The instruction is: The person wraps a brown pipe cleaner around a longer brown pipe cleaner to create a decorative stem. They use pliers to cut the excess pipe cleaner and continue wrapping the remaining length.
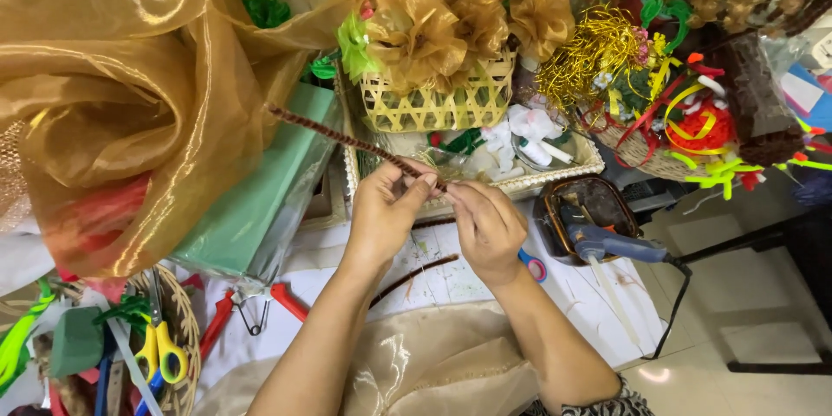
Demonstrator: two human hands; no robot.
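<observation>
My left hand (386,212) and my right hand (488,227) meet over the white table, both pinching the near end of a long brown pipe cleaner (347,140). The pipe cleaner slants up and to the left, toward the gold organza fabric (130,95). A small bit of gold fabric seems held at the fingertips, but I cannot see it well. A second brown pipe cleaner (416,273) lies on the table under my wrists. More gold fabric (433,360) lies across my lap.
A woven basket (438,104) of gold fabric flowers stands behind. A blue glue gun (615,247) rests by a dark tray (589,208) at right. Red pliers (251,303), a green foam block (260,191) and a basket with yellow scissors (165,351) lie at left.
</observation>
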